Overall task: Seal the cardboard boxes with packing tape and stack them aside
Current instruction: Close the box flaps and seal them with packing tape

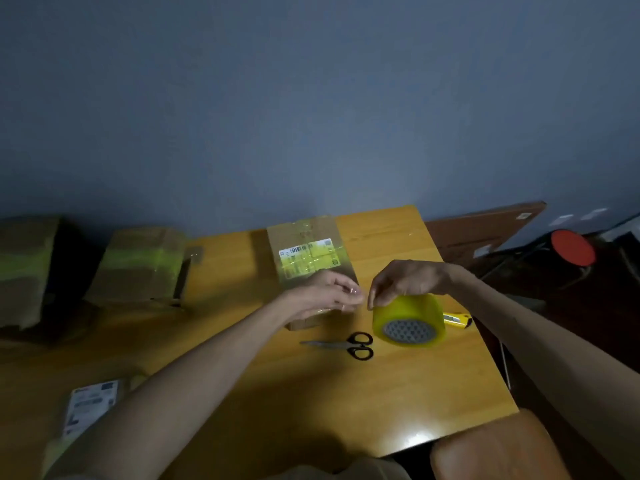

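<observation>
Head view, looking down on wooden table (398,393) against grey-blue wall. Tape roll (408,322), yellow-tinted clear, wide, lying on its side at right of centre, core facing camera. Right hand (408,280) draped over top of roll, fingertips (374,303) pinched at its left edge, seemingly on the loose tape end; the film itself too faint to confirm. Left hand (329,292) just beside, fingers curled in a pinch toward the right hand's fingertips, glint of clear tape between them; cannot tell how firmly gripped.

Flat cardboard box (308,258) on table behind and partly under left hand, shipping label on top, glossy yellowish tape across it. Near end of box hidden by left hand.

Scissors (346,345), black handles, blades closed, lying in front of box and just left of roll, not touched. Yellow utility knife (457,320) poking out behind roll on right.

Larger taped box (138,265) at far left of table; another box (24,268) beyond it at frame edge, blurred. Labelled parcel (91,403) at near left, partly hidden by left forearm. Red stool (573,247) off table at right.
</observation>
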